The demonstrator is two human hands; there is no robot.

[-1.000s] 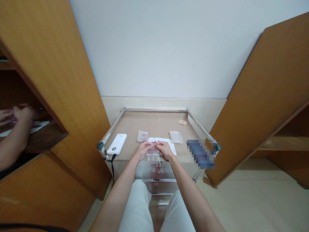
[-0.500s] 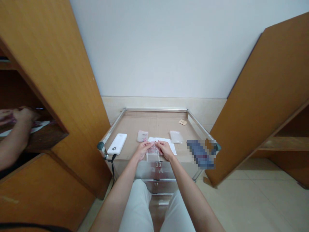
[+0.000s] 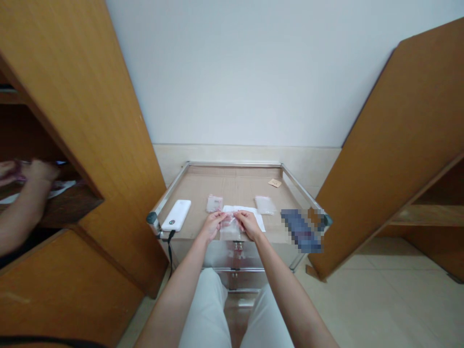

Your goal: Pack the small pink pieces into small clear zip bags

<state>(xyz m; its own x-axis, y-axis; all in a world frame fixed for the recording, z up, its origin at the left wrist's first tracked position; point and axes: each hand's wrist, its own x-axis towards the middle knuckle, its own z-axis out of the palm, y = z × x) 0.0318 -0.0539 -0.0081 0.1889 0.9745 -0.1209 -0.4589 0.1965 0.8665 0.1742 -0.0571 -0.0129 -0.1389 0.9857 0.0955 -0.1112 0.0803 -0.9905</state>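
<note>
A small clear plastic bag (image 3: 229, 233) with a pinkish edge hangs between my hands over the front of the tabletop. My left hand (image 3: 213, 224) pinches its upper left side, and my right hand (image 3: 247, 224) pinches the upper right. Beneath them lies a white sheet of paper (image 3: 259, 221), partly covered by my hands. Beyond my left hand is a flat clear packet (image 3: 214, 203) with pink at its edges. Another stack of clear bags (image 3: 265, 205) rests beyond my right hand. Any small contents of the held bag are too blurred to make out.
A white power bank (image 3: 177, 215) with a black cable sits at the table's left. A pixelated dark item (image 3: 300, 231) lies at the right edge, a small tan card (image 3: 274, 183) farther back. Metal rails (image 3: 235, 164) border the table. At far left, another person's hands (image 3: 38, 171) work on a shelf.
My hands have spread slightly apart, and the plastic bag between them looks flatter and more stretched out. The other person's hand at the left has shifted a little.
</note>
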